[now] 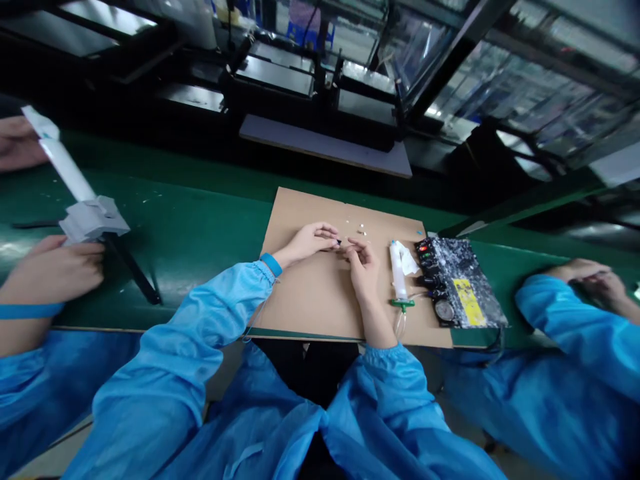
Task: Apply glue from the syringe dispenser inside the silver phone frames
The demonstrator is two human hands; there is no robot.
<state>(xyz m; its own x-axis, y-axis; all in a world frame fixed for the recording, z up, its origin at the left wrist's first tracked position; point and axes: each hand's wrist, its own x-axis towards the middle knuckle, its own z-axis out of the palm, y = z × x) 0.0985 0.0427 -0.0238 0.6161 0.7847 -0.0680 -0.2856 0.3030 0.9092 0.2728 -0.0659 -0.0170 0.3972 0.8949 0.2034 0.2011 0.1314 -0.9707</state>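
Both hands meet over the cardboard sheet (320, 293), right in the middle of the green bench (200, 220). The left hand (310, 241) comes in from the left, fingers curled and drawn together at the tips, and the right hand (363, 263) faces it, fingers bent inward the same way. Between the two sets of fingertips sits a tiny dark part (339, 243), pinched from both sides just above the cardboard; it is too small to tell what it is. Just beyond the hands, a few small white bits (361, 233) lie loose on the cardboard. To the right of the right hand a white syringe (399, 270) lies lengthwise, its green tip (403, 303) toward the near edge, with a thin clear tube (400, 323) trailing off it. Right beside that stands a black control box (457, 283), spattered with white, carrying a yellow label (469, 301) and a round gauge (445, 311). Far left, a neighbour's hand (53, 270) rests against a grey-and-white tool (83, 210) with a long white handle. Far right, another worker's hands (593, 279) are clasped close together on the bench edge.
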